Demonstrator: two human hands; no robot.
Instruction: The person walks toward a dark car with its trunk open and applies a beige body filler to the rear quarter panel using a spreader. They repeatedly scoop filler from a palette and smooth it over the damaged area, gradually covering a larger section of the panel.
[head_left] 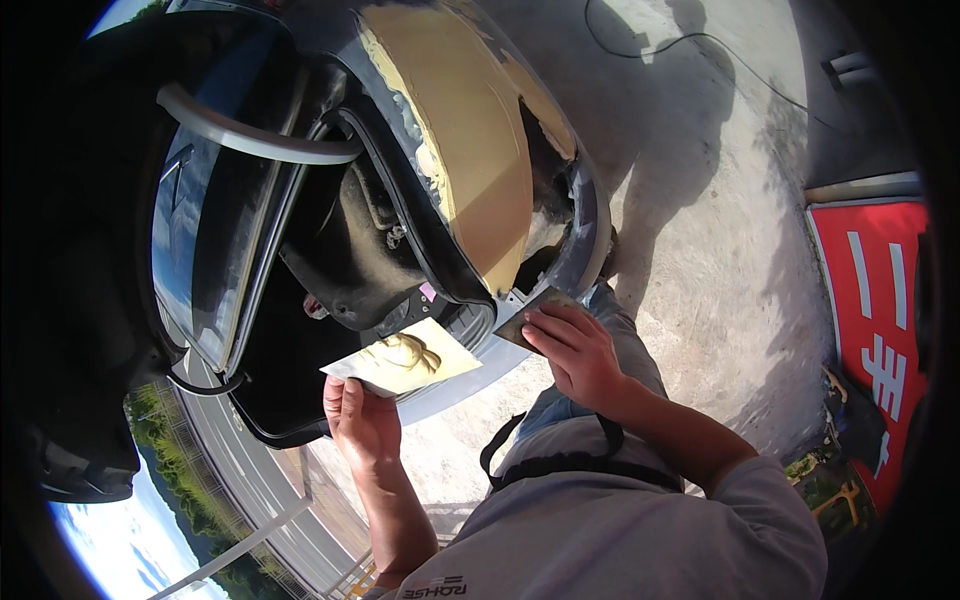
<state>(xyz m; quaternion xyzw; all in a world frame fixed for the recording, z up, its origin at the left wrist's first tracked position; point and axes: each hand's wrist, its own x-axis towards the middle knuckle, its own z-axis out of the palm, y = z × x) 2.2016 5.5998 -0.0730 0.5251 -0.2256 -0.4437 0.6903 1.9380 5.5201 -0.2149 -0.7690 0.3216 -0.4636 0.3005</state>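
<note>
My left hand (362,425) grips the lower left corner of a pale flat mixing board (345,368), thumb and fingers closed on it. A mound of yellow body filler (400,352) lies on the board. In my right hand (578,352) is a dark, thin, flat spreader (548,298), its fingers pressed along the face. The spreader is up against or just in front of the lower corner of a car's rear panel (490,190); I cannot tell if they touch. A broad, smooth layer of beige filler covers that panel, with rough, lighter edges on its left side.
Left of the panel is the car's open trunk (375,240), with its raised lid (215,230) beyond. A hollow opening (548,175) is in the panel's right side. A red sign (870,330) stands at the right; a black cable (690,38) crosses the concrete ground (700,250).
</note>
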